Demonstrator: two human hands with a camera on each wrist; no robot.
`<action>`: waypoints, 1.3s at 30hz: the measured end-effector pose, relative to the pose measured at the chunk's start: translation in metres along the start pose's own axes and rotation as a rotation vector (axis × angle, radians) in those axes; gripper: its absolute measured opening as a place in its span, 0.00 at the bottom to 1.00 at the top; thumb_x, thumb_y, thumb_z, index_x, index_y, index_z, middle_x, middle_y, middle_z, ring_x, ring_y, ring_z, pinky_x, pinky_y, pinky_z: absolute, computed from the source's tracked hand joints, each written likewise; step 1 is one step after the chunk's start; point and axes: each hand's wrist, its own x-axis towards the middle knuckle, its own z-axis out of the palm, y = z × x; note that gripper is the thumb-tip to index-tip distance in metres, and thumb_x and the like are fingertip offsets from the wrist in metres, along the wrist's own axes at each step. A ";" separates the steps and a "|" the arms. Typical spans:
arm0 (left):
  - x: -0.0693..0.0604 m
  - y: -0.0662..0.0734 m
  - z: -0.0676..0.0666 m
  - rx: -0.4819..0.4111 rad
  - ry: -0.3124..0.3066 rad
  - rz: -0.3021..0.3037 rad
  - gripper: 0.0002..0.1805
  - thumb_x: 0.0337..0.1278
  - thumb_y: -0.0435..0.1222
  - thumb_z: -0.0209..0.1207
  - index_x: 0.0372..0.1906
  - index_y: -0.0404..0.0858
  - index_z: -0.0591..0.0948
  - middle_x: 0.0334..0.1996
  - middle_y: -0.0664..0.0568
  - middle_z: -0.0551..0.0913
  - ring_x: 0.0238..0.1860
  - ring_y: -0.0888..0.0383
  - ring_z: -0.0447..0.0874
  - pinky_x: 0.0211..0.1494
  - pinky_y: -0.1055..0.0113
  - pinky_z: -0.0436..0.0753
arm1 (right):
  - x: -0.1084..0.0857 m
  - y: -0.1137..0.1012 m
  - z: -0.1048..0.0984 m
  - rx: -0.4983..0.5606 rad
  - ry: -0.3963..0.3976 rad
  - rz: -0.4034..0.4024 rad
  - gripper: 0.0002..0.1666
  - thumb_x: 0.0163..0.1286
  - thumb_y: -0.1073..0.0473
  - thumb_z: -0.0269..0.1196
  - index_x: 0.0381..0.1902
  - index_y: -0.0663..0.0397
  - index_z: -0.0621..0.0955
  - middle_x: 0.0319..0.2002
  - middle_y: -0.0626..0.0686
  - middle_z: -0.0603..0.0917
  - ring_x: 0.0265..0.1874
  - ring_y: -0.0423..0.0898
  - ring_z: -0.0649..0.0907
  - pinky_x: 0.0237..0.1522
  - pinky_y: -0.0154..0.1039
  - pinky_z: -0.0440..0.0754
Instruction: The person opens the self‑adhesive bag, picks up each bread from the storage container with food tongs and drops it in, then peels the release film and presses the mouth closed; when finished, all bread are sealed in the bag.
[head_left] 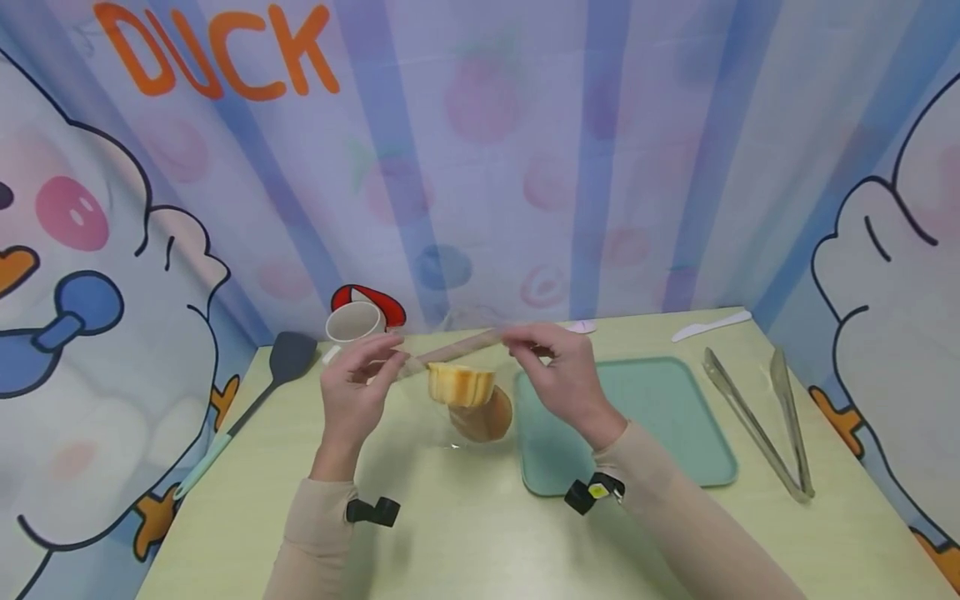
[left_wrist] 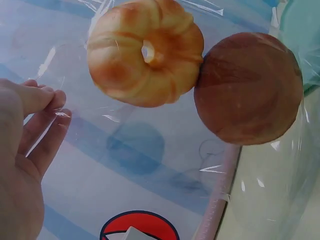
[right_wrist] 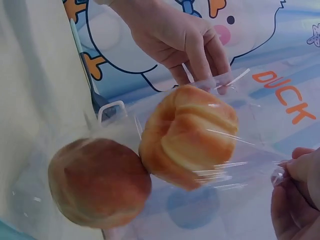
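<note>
Between my two raised hands hangs a clear plastic bag (right_wrist: 215, 167) with two breads in it. One is a golden ring-shaped bread (head_left: 461, 385) with a small hole in its middle. The other, a smooth brown round bun (left_wrist: 248, 89), touches it and sits lower in the head view. My left hand (head_left: 356, 392) pinches one side of the bag's upper edge between thumb and fingers. On the opposite side, my right hand (head_left: 564, 379) pinches a gathered bit of the plastic. The bag's exact outline is hard to make out.
A teal tray (head_left: 630, 425) lies at right, with metal tongs (head_left: 765, 425) and a pale plastic knife (head_left: 711, 326) beyond it. At left are a dark spatula (head_left: 292, 358) and a white mug (head_left: 354, 322). A pinkish strip (head_left: 461, 346) lies behind the bag.
</note>
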 end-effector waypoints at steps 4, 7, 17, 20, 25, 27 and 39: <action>0.001 0.000 0.002 -0.002 -0.022 0.057 0.18 0.51 0.15 0.70 0.48 0.28 0.89 0.46 0.35 0.89 0.43 0.60 0.90 0.47 0.74 0.87 | 0.000 -0.001 0.000 -0.009 0.007 0.012 0.11 0.72 0.70 0.67 0.47 0.55 0.91 0.42 0.52 0.92 0.39 0.46 0.90 0.41 0.38 0.90; 0.002 0.001 0.002 -0.014 -0.031 0.078 0.18 0.51 0.15 0.70 0.48 0.28 0.89 0.45 0.36 0.89 0.45 0.62 0.89 0.48 0.74 0.87 | 0.001 -0.003 -0.001 -0.023 0.003 -0.005 0.11 0.72 0.71 0.67 0.47 0.55 0.91 0.42 0.52 0.92 0.39 0.46 0.90 0.41 0.38 0.90; -0.001 0.001 0.001 -0.069 -0.012 0.093 0.18 0.47 0.11 0.68 0.45 0.24 0.88 0.43 0.33 0.88 0.43 0.58 0.89 0.52 0.73 0.86 | 0.002 -0.003 0.001 -0.080 0.062 -0.056 0.09 0.70 0.70 0.69 0.44 0.55 0.91 0.41 0.51 0.92 0.39 0.46 0.90 0.42 0.37 0.89; -0.002 0.003 0.003 -0.089 -0.029 0.087 0.18 0.48 0.10 0.67 0.45 0.24 0.87 0.44 0.33 0.88 0.43 0.60 0.89 0.51 0.73 0.86 | 0.002 -0.003 0.001 -0.071 0.065 -0.067 0.10 0.70 0.71 0.69 0.44 0.55 0.91 0.40 0.51 0.92 0.39 0.46 0.90 0.43 0.36 0.89; -0.004 0.009 0.002 -0.086 -0.001 0.052 0.17 0.51 0.13 0.68 0.47 0.25 0.88 0.45 0.33 0.88 0.44 0.63 0.89 0.48 0.73 0.87 | 0.003 -0.004 0.001 -0.029 0.058 -0.078 0.08 0.72 0.70 0.67 0.44 0.57 0.91 0.40 0.52 0.92 0.38 0.47 0.91 0.41 0.36 0.89; -0.004 0.010 -0.001 -0.076 0.055 0.016 0.18 0.52 0.14 0.68 0.49 0.27 0.88 0.46 0.34 0.88 0.44 0.63 0.90 0.48 0.71 0.88 | 0.004 -0.004 0.000 0.002 0.061 -0.044 0.07 0.73 0.69 0.67 0.44 0.58 0.90 0.40 0.53 0.92 0.37 0.48 0.91 0.40 0.35 0.89; -0.007 0.013 -0.012 -0.272 0.047 -0.178 0.17 0.61 0.19 0.66 0.55 0.24 0.84 0.52 0.33 0.83 0.40 0.57 0.90 0.36 0.57 0.90 | 0.007 0.001 -0.006 0.273 0.025 0.317 0.09 0.76 0.69 0.64 0.49 0.67 0.87 0.41 0.63 0.91 0.34 0.46 0.91 0.36 0.39 0.91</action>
